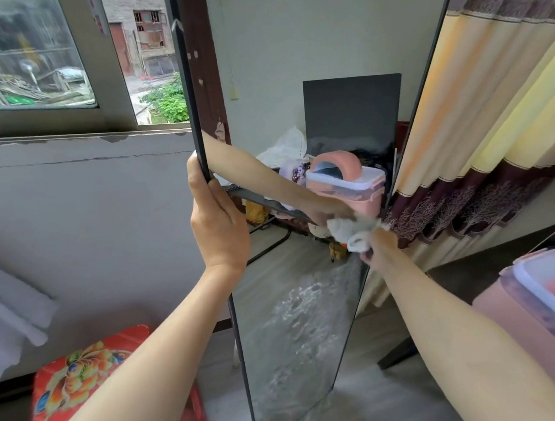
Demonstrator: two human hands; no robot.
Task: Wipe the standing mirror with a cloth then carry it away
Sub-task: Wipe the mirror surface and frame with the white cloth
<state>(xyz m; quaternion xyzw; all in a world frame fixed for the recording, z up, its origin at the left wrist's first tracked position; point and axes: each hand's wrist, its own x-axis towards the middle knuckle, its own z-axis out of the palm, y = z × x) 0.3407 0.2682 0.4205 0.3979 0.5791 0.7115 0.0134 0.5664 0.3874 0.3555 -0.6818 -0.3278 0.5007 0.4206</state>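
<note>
A tall standing mirror (298, 325) with a thin black frame stands upright in front of me, tilted a little. Its glass reflects a wall, a cluttered table and my arm. My left hand (217, 221) grips the mirror's left frame edge at mid height. My right hand (380, 248) presses a crumpled white cloth (354, 232) against the glass near the right edge. The lower glass shows smeared wet streaks.
A red flowered stool (83, 375) stands low on the left. A pink lidded container (550, 315) sits on a dark table at the right. Patterned curtains (494, 110) hang behind the mirror's right side. A window (42, 62) and grey wall lie to the left.
</note>
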